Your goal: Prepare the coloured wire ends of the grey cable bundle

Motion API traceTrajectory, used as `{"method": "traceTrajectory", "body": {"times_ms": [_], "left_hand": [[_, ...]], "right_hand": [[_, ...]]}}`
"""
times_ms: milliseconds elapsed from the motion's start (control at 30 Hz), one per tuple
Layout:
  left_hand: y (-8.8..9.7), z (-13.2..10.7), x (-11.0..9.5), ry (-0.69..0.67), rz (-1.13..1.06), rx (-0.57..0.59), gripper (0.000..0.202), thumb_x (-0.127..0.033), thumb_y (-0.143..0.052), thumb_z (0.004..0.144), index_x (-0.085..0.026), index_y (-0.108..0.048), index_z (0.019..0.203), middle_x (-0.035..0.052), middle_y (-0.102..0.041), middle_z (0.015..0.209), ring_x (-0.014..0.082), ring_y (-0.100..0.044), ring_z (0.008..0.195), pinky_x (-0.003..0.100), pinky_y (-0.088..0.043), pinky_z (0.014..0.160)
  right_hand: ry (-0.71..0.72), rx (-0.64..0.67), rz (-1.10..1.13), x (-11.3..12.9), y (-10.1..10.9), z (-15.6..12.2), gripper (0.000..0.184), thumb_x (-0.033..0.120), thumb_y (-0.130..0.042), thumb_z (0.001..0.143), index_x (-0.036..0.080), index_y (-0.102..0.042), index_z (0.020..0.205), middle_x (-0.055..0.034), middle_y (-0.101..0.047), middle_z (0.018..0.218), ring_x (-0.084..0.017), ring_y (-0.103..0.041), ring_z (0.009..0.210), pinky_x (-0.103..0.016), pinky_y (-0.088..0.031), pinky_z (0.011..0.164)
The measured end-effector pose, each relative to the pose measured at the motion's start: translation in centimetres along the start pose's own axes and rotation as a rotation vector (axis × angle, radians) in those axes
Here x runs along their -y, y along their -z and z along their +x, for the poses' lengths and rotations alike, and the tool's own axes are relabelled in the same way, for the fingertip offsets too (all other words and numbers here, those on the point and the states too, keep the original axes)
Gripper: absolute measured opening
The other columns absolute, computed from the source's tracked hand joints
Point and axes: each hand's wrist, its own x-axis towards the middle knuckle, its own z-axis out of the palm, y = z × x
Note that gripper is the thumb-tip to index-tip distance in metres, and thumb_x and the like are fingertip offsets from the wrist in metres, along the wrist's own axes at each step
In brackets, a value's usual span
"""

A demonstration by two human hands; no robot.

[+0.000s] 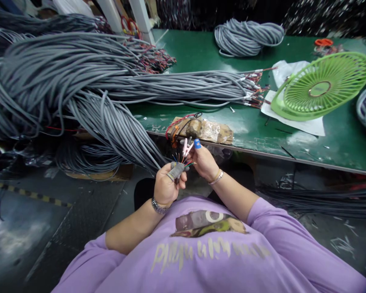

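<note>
In front of my shirt, my left hand (167, 184) is closed around the end of a grey cable, a grey cover on its thumb. Thin coloured wires (179, 158), among them blue, orange, red and green, fan out above that thumb. My right hand (205, 163) is beside them, its fingers pinched at the wire tips and a blue cover (197, 143) on the thumb. A pale pink clip-like piece (186, 147) stands just behind the wires, close to my right fingers. My fingers partly hide the wires and the cable end.
Long bundles of grey cable (183, 86) lie across the green bench (189, 44) and hang over its edge. A taped block (212, 130) sits at the front edge. To the right stands a green fan (323, 87); a coiled cable (247, 37) lies behind.
</note>
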Motion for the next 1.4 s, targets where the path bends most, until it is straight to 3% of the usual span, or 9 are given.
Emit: {"method": "traceTrajectory", "body": {"times_ms": [233,433,533,700,833,967,1067,1267,1400], "left_hand": [[0.1,0.4,0.4,0.01,-0.021,0.02,0.03,-0.04,-0.073,0.07,-0.016,-0.055,0.064,-0.0022,-0.061,0.051,0.0056,-0.049,0.033,0.016,-0.027,0.032],[0.2,0.5,0.9,0.03,0.006,0.021,0.029,-0.04,-0.071,0.071,-0.016,-0.056,0.068,-0.0024,-0.061,0.052,0.0057,-0.048,0.033,0.017,-0.027,0.032],[0.3,0.4,0.9,0.03,0.011,0.02,0.029,-0.041,-0.072,0.07,-0.016,-0.056,0.068,-0.0024,-0.061,0.052,0.0057,-0.048,0.033,0.016,-0.027,0.032],[0.6,0.1,1.0,0.0,0.031,0.023,0.031,-0.042,-0.073,0.071,-0.016,-0.057,0.068,-0.0021,-0.061,0.052,0.0061,-0.049,0.033,0.016,-0.027,0.032],[1.1,-0.1,1.4,-0.009,0.123,0.039,0.033,-0.045,-0.072,0.072,-0.015,-0.059,0.065,-0.0013,-0.062,0.052,0.0063,-0.05,0.034,0.017,-0.029,0.032],[1.7,0.0,2.1,-0.007,0.259,0.08,0.036,-0.045,-0.069,0.076,-0.015,-0.059,0.06,0.0001,-0.061,0.05,0.0063,-0.051,0.036,0.016,-0.031,0.035],[1.7,0.2,2.3,0.009,0.321,0.127,0.033,-0.043,-0.068,0.077,-0.016,-0.06,0.061,0.0008,-0.063,0.051,0.0074,-0.054,0.037,0.016,-0.034,0.036],[1.3,0.7,2.0,0.265,0.393,0.352,0.037,-0.045,-0.073,0.07,-0.013,-0.062,0.055,0.0051,-0.062,0.046,0.0116,-0.056,0.036,0.02,-0.043,0.038],[1.2,0.5,1.5,0.25,0.223,0.245,0.038,-0.048,-0.077,0.066,-0.013,-0.061,0.064,0.003,-0.064,0.051,0.0128,-0.058,0.037,0.02,-0.043,0.036]], "right_hand": [[-0.208,0.009,0.136,-0.1,-0.6,0.8,0.048,0.064,-0.063,0.08,0.016,-0.062,0.075,-0.0013,-0.061,0.068,-0.008,-0.042,0.053,-0.02,-0.039,0.048],[-0.187,-0.104,0.173,-0.1,-1.2,1.0,0.046,0.063,-0.065,0.079,0.017,-0.061,0.074,-0.0001,-0.059,0.064,-0.008,-0.045,0.051,-0.019,-0.038,0.046],[-0.19,-0.097,0.183,-0.1,-1.3,0.8,0.049,0.066,-0.064,0.078,0.017,-0.062,0.077,-0.0006,-0.06,0.066,-0.009,-0.048,0.053,-0.02,-0.04,0.048],[-0.282,0.057,0.135,0.2,0.0,0.4,0.058,0.074,-0.054,0.079,0.018,-0.063,0.081,-0.0031,-0.065,0.075,-0.01,-0.053,0.056,-0.021,-0.044,0.049],[-0.374,0.253,-0.132,1.3,1.8,-0.3,0.061,0.074,-0.062,0.072,0.014,-0.066,0.078,-0.0036,-0.063,0.067,-0.011,-0.055,0.055,-0.022,-0.046,0.049],[-0.299,0.338,-0.387,2.6,2.6,-1.1,0.047,0.054,-0.082,0.06,0.013,-0.065,0.073,-0.0015,-0.064,0.065,-0.011,-0.057,0.056,-0.021,-0.046,0.052],[-0.186,0.368,-0.492,3.3,2.4,-1.5,0.035,0.041,-0.082,0.064,0.013,-0.063,0.071,0.0016,-0.061,0.062,-0.008,-0.052,0.054,-0.02,-0.043,0.053],[-0.102,0.415,-0.682,2.7,1.9,-1.8,0.03,0.038,-0.08,0.067,0.012,-0.066,0.07,0.0013,-0.061,0.061,-0.008,-0.049,0.053,-0.019,-0.04,0.05],[-0.113,0.272,-0.547,2.7,3.2,-1.4,0.036,0.047,-0.078,0.071,0.012,-0.068,0.074,-0.0023,-0.066,0.068,-0.009,-0.055,0.058,-0.021,-0.045,0.056]]}}
